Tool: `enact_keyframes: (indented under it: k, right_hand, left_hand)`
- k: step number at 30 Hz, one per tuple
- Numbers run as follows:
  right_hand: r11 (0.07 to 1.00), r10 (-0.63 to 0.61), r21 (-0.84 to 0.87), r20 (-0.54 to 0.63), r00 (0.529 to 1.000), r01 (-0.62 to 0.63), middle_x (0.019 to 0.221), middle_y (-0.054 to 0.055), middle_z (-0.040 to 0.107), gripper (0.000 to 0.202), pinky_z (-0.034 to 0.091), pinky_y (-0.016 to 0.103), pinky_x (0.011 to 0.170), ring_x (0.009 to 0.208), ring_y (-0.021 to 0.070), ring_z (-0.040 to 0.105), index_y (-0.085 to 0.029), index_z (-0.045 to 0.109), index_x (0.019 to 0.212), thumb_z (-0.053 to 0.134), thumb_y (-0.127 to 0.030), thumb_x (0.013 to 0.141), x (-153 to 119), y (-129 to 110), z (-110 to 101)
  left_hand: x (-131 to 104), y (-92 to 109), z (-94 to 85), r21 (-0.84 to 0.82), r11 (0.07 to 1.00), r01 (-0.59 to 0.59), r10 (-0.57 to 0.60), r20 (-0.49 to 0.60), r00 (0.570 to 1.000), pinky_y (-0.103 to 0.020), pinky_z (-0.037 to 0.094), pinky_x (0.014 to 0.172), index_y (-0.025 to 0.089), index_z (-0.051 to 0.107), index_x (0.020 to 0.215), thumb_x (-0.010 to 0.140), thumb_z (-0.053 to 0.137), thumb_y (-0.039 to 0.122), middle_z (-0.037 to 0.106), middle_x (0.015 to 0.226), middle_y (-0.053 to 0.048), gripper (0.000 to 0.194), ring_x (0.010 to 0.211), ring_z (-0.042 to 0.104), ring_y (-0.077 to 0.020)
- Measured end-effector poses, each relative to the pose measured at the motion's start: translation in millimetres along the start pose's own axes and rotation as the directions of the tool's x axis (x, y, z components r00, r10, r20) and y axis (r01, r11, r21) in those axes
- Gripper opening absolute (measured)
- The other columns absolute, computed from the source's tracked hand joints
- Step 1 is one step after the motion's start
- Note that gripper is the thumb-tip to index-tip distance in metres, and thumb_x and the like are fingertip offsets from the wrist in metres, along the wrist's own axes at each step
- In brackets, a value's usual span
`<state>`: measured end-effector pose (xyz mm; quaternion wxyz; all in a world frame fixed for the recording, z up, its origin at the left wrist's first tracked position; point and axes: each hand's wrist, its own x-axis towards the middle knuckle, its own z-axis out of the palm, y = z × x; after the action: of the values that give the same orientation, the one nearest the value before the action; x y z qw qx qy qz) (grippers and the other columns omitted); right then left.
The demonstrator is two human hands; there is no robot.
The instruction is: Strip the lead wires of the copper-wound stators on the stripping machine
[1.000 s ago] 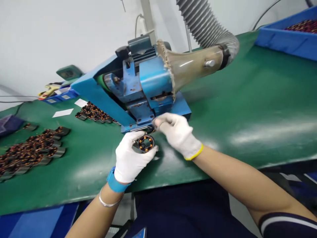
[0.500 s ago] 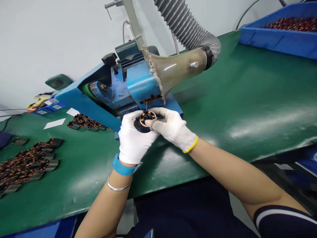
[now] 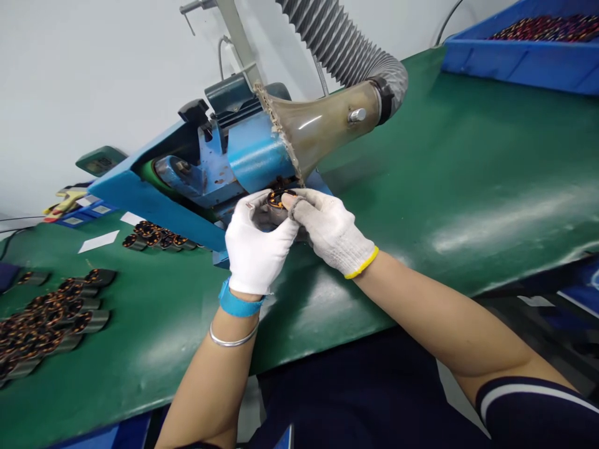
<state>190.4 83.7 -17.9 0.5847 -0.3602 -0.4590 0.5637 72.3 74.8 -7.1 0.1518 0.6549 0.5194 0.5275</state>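
Note:
Between both gloved hands is a motor stator, a short dark cylinder with copper-orange windings in its ring. My left hand wraps round its left side and underside. Fingers of my right hand close on its right rim, the bare thumb tip resting on the windings. The stator is held up against the front opening of a blue belt-driven machine, below its hood. My fingers and the hood hide part of the stator, so I cannot tell whether it touches anything inside.
A clear funnel leads from the machine into a grey ribbed hose. Stators lie in a large group on the green table at left, with a smaller group beside the machine. A blue bin stands at far right.
Both hands have pushed the stator up to the machine's opening and tilted it, so its ring now shows less face-on. The loose wire end visible before is now hidden. The view shifted slightly.

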Motion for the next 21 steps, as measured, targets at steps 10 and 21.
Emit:
enact_keyframes:
  k: [10,21]
  right_hand:
    - [0.999,-0.033,-0.006,-0.002,0.999,0.033,0.083,0.003,0.073,0.024,0.056,0.031,0.082,0.087,0.0178,0.068,-0.018,0.069,0.089,0.064,-0.039,0.081,1,-1,-1]
    - [0.999,0.007,0.046,-0.091,0.996,-0.003,0.088,0.003,0.074,0.026,0.057,0.033,0.086,0.087,0.0181,0.070,-0.017,0.067,0.093,0.067,-0.036,0.076,-6,1,5]
  left_hand:
    - [-3,-1,6.6,-0.027,1.000,0.009,-0.010,-0.051,0.999,-0.036,0.056,0.093,0.017,0.058,0.103,0.069,0.075,0.036,0.071,0.099,-0.005,0.043,0.093,0.070,-0.0185]
    - [-8,-1,6.4,-0.076,0.995,0.063,-0.065,-0.024,0.998,-0.038,0.056,0.093,0.016,0.061,0.108,0.067,0.078,0.038,0.071,0.105,-0.008,0.050,0.098,0.070,-0.0222]
